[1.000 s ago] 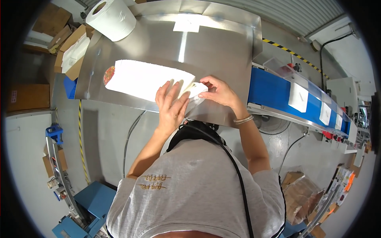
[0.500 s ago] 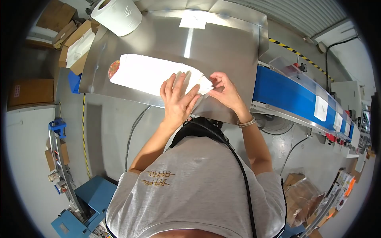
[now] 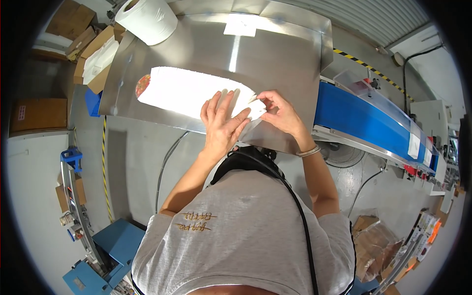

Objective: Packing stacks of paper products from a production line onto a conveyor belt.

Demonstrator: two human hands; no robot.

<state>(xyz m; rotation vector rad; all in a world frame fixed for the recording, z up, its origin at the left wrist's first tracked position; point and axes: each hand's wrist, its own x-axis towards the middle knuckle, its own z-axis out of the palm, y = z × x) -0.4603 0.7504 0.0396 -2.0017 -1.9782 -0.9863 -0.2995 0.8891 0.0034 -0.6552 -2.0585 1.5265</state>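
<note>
A long row of overlapping white flat sheets or packets (image 3: 182,91) lies fanned across the steel table. A rounded piece with a red and multicoloured print (image 3: 142,85) shows at its left end. Across the right part of the row rests my left hand (image 3: 220,120), its fingers spread and pressing down lightly. My right hand (image 3: 281,114) is at the row's right end, thumb and forefinger pinched on the edge of the last white pieces. Those end pieces stand slightly apart from each other. Whether they are single sheets or pouches, I cannot tell.
The steel table (image 3: 290,59) has raised edges at the back and right. A large white roll (image 3: 147,22) stands at the back left, beside an open cardboard box (image 3: 81,69). To the right runs a blue conveyor belt (image 3: 354,115) carrying white pieces (image 3: 414,142). A small white sheet (image 3: 240,25) lies at the back.
The end pieces at my right fingers have spread apart a little more. On the conveyor, the white pieces have moved farther away to the right. My left hand has barely shifted.
</note>
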